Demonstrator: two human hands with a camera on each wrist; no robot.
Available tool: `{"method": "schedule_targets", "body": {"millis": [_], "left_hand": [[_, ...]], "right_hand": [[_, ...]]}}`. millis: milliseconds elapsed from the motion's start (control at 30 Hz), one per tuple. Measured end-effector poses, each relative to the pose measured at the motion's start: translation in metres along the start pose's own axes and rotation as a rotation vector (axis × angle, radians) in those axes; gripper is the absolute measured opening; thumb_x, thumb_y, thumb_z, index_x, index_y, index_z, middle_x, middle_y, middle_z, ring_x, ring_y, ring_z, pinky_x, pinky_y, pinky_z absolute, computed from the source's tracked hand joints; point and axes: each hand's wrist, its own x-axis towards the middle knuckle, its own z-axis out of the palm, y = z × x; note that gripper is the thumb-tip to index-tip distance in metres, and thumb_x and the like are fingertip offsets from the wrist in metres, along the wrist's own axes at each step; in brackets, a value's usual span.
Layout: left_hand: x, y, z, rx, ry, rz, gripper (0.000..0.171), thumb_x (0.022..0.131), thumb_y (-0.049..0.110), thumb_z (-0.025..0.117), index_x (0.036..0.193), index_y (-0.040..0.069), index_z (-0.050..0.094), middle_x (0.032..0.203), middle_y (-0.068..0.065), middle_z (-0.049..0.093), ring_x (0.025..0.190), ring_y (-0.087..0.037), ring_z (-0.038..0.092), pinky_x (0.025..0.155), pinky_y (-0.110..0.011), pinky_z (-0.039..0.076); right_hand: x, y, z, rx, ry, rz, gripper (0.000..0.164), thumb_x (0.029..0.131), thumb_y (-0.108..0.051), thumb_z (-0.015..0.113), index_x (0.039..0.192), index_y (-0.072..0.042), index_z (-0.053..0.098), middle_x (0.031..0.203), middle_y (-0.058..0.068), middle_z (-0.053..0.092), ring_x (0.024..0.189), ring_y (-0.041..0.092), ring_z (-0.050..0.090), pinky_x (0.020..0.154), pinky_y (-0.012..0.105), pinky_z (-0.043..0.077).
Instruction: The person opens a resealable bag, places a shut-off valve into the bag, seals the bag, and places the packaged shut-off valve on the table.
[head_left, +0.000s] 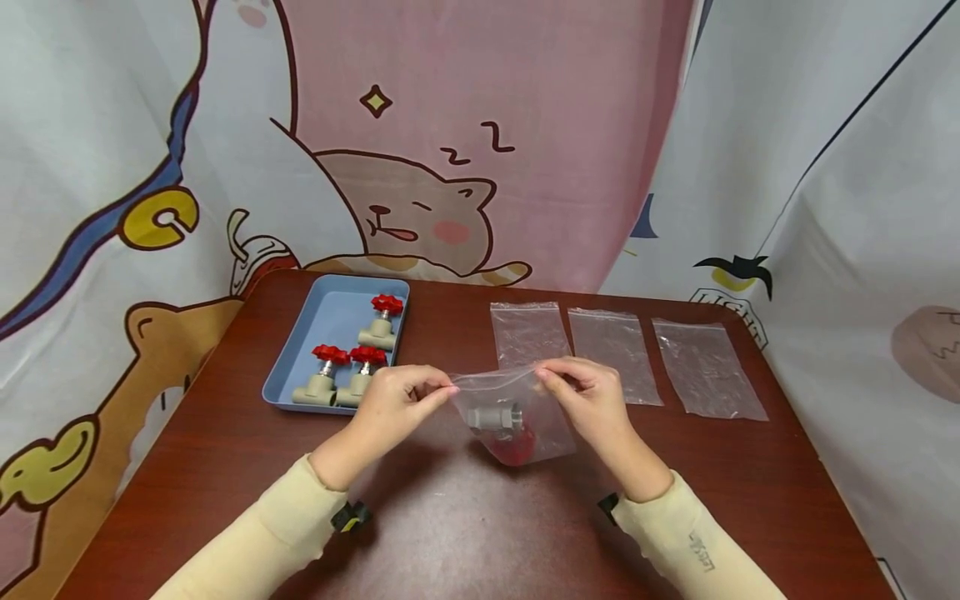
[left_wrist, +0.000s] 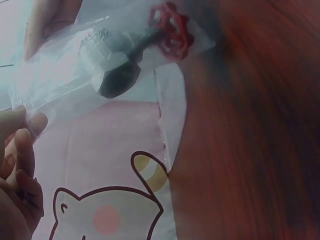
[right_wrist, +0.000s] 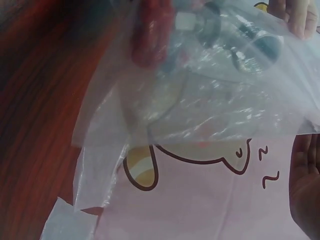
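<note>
A clear plastic zip bag (head_left: 553, 429) hangs over the middle of the table, pinched at its top edge by both hands. My left hand (head_left: 393, 408) grips the left end of the opening between thumb and forefinger. At the right end, the thumb and fingers of my right hand (head_left: 592, 398) pinch the bag's edge. Inside lies a grey valve (head_left: 491, 417) with a red handwheel (head_left: 513, 447) toward the bag's bottom. In the left wrist view the handwheel (left_wrist: 172, 32) shows through the film; in the right wrist view the bag (right_wrist: 210, 105) covers much of the picture.
A blue tray (head_left: 330, 312) stands at the back left with three red-wheeled valves, one of them a beige valve (head_left: 378, 333) at its right side. Flat clear bags lie at the back right, among them a middle bag (head_left: 615, 354) and a far-right bag (head_left: 708, 367). A printed curtain (head_left: 562, 167) hangs behind the brown table (head_left: 450, 533).
</note>
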Motion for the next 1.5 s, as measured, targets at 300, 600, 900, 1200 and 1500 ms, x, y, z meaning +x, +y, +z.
{"method": "schedule_targets", "body": {"millis": [300, 600, 900, 1200, 1500], "left_hand": [[-0.003, -0.005, 0.006, 0.058, -0.034, -0.019, 0.008, 0.082, 0.026, 0.074, 0.080, 0.019, 0.073, 0.067, 0.013, 0.062, 0.052, 0.003, 0.045, 0.048, -0.016, 0.039], [-0.003, -0.011, 0.007, 0.049, -0.030, -0.009, 0.008, 0.079, 0.024, 0.077, 0.082, 0.020, 0.072, 0.076, 0.011, 0.066, 0.054, 0.002, 0.047, 0.050, -0.015, 0.040], [0.020, 0.016, 0.016, 0.083, -0.061, 0.063, 0.048, 0.072, 0.044, 0.079, 0.114, 0.024, 0.066, 0.114, 0.008, 0.057, 0.105, -0.011, 0.049, 0.088, -0.036, 0.042], [0.038, 0.025, 0.028, 0.038, -0.128, 0.093, 0.009, 0.083, 0.021, 0.074, 0.091, 0.016, 0.073, 0.083, 0.009, 0.066, 0.081, -0.004, 0.057, 0.075, -0.023, 0.047], [0.038, 0.025, 0.032, 0.045, -0.108, 0.143, 0.007, 0.084, 0.022, 0.072, 0.088, 0.016, 0.072, 0.081, 0.009, 0.064, 0.080, -0.004, 0.055, 0.075, -0.023, 0.046]], "right_hand": [[0.003, -0.014, 0.005, -0.016, 0.028, -0.001, 0.009, 0.075, 0.017, 0.067, 0.080, 0.010, 0.067, 0.070, 0.021, 0.065, 0.064, 0.003, 0.062, 0.057, 0.012, 0.051], [0.003, -0.014, 0.012, -0.016, 0.011, 0.004, 0.004, 0.077, 0.013, 0.067, 0.079, 0.010, 0.067, 0.072, 0.018, 0.066, 0.065, 0.001, 0.057, 0.056, 0.012, 0.050], [0.000, -0.005, 0.017, -0.101, -0.059, -0.029, 0.003, 0.084, 0.000, 0.068, 0.082, 0.003, 0.069, 0.074, 0.010, 0.067, 0.067, 0.004, 0.056, 0.054, 0.013, 0.049], [-0.006, 0.015, 0.020, -0.082, -0.064, -0.071, 0.007, 0.081, -0.001, 0.071, 0.086, -0.006, 0.072, 0.080, 0.007, 0.070, 0.070, 0.006, 0.061, 0.054, 0.015, 0.051], [-0.005, 0.016, 0.019, -0.048, -0.043, -0.066, 0.009, 0.080, 0.000, 0.072, 0.086, -0.006, 0.073, 0.079, 0.005, 0.070, 0.071, 0.006, 0.062, 0.054, 0.016, 0.051]]}}
